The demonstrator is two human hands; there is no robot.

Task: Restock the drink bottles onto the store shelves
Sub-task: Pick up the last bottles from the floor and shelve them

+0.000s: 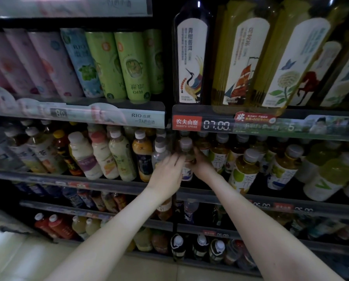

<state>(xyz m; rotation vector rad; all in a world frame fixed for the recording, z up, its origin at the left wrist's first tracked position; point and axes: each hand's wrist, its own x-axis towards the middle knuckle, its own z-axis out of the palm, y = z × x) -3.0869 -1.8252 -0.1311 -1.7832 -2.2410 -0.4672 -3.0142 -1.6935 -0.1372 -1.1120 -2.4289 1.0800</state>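
A dark tea bottle (186,155) with a grey cap stands at the left end of the right-hand middle shelf (220,194), under the red price tag. My right hand (200,163) grips its body from the right, fingers curled round it. My left hand (167,173) lies against its left side with fingers stretched forward, blurred; it also covers the lower part of a clear grey-capped bottle (159,151).
The middle shelf carries milk-tea bottles (84,155) on the left and green-label tea bottles (244,169) on the right. Slim cans (118,63) and tall tea bottles (190,57) fill the shelf above. Lower shelves hold more bottles. Pale floor lies at bottom left.
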